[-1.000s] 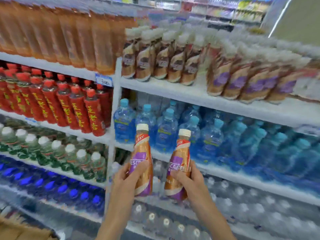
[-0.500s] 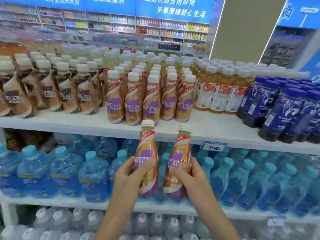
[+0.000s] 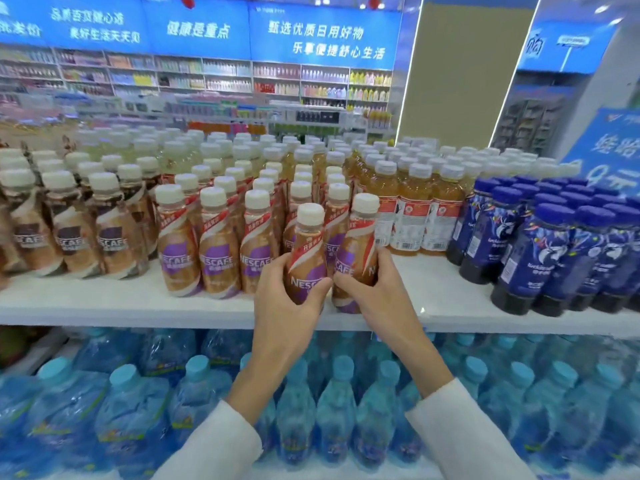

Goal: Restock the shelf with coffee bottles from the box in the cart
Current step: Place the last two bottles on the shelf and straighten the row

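The only camera sits on my head, so it looks forward and a little down from my own eye level. It faces the shelf (image 3: 121, 303) almost square on, and the shelf's front edge runs across the middle of the view from 9 to 3 o'clock. It is near: my left hand (image 3: 287, 303) gripping the left coffee bottle (image 3: 308, 251) and my right hand (image 3: 377, 296) gripping the right coffee bottle (image 3: 358, 244) sit at the centre. My sleeves (image 3: 214, 445) come in from 6 o'clock. The wide lens bends the edges. Water bottles (image 3: 197, 393) on the lower level spread from 8 to 4 o'clock, and the blue signs (image 3: 322, 36) on the far wall run from 10 to 1 o'clock, well away.
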`<action>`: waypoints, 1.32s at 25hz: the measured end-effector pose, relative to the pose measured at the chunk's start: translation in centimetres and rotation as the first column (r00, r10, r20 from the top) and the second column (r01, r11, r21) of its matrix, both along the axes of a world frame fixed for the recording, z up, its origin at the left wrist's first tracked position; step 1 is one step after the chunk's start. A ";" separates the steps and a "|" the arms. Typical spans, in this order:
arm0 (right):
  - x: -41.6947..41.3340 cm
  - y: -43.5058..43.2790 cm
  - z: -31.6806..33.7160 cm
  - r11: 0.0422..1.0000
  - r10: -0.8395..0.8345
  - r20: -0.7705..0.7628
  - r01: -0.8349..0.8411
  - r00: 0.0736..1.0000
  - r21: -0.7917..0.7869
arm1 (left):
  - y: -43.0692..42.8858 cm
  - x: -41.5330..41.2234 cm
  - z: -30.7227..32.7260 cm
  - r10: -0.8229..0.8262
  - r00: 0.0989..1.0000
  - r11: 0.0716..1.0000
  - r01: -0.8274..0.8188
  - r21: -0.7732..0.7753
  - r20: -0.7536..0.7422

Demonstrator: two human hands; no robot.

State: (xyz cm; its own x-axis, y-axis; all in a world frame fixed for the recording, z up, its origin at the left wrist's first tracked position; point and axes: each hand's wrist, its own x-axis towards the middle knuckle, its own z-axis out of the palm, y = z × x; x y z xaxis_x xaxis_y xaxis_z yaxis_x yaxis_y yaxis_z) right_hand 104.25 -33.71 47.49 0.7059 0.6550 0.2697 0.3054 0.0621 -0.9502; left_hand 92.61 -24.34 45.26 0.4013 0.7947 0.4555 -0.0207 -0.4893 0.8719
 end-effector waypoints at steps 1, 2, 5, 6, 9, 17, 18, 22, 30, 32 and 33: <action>0.2 0.1 -0.6 1.000 0.021 -0.021 -0.021 1.000 0.002 | 0.1 0.2 -0.5 0.010 1.000 1.000 -0.010 0.012 0.019; 0.4 0.3 -1.1 0.999 0.040 -0.047 -0.039 0.998 0.013 | 0.3 0.4 -0.9 0.022 0.999 0.999 -0.023 0.023 0.045; 0.7 0.6 -2.1 0.997 0.065 -0.053 -0.063 0.996 0.033 | 0.1 0.5 -1.3 0.047 0.994 0.999 -0.050 0.021 0.095; 0.9 0.6 -2.1 0.997 0.068 -0.035 -0.067 0.997 0.031 | 0.2 0.7 -1.4 0.045 0.993 0.999 -0.047 0.008 0.106; 1.0 0.7 -1.9 0.996 0.092 0.002 -0.092 0.996 -0.005 | 0.0 0.9 -2.2 0.019 0.993 0.998 -0.011 -0.068 0.114; 0.6 -0.4 -2.8 0.989 -0.110 0.118 0.120 0.987 -0.087 | 0.2 -0.7 -3.3 -0.021 1.000 1.000 0.021 0.001 0.002; 0.5 -0.2 -2.9 0.985 -0.134 0.138 0.147 0.981 -0.090 | 0.1 -0.7 -3.2 -0.004 1.000 1.000 0.004 -0.001 0.001; 1.0 0.1 -2.4 0.994 -0.049 0.103 0.058 0.993 -0.090 | -0.4 -0.5 -3.4 0.071 0.997 0.996 -0.072 0.054 0.015; 0.7 0.2 -2.4 0.991 -0.117 0.152 0.125 0.981 -0.043 | -0.4 0.0 -3.0 0.159 0.987 0.987 -0.159 0.021 0.014; 1.0 0.1 -2.3 0.996 -0.082 0.119 0.086 0.990 -0.035 | 0.1 -0.2 -3.2 0.136 0.990 0.991 -0.136 -0.012 0.040; 1.1 0.1 -2.3 0.997 -0.065 0.118 0.070 0.991 -0.039 | 0.2 -0.3 -3.4 0.135 0.990 0.991 -0.135 -0.002 0.043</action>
